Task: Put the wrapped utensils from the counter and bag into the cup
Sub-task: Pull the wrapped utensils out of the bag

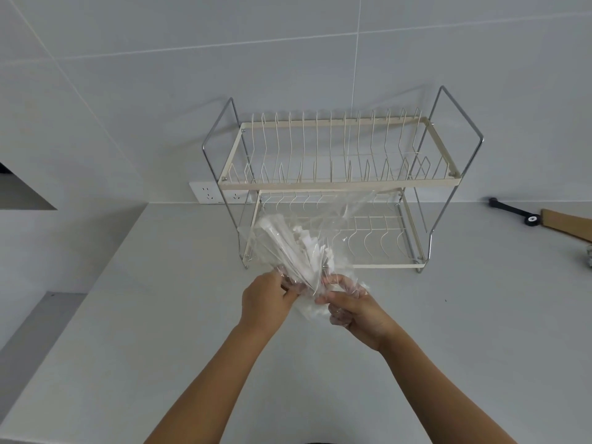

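A clear plastic bag [333, 219] is held up over the counter in front of the dish rack. Inside it a bundle of several white wrapped utensils [285, 248] fans upward to the left. My left hand [266, 302] grips the lower left of the bundle through the plastic. On the right, my right hand [355, 312] pinches the gathered plastic at the bottom, where more white pieces show. A cup is hard to make out; a faint clear rim may sit under my right fingers.
A two-tier cream wire dish rack [339, 184] stands against the tiled wall. A wall socket [208, 195] is behind its left side. A black tool [512, 211] and a brown board [567, 224] lie at the far right. The grey counter [160, 315] drops off at left.
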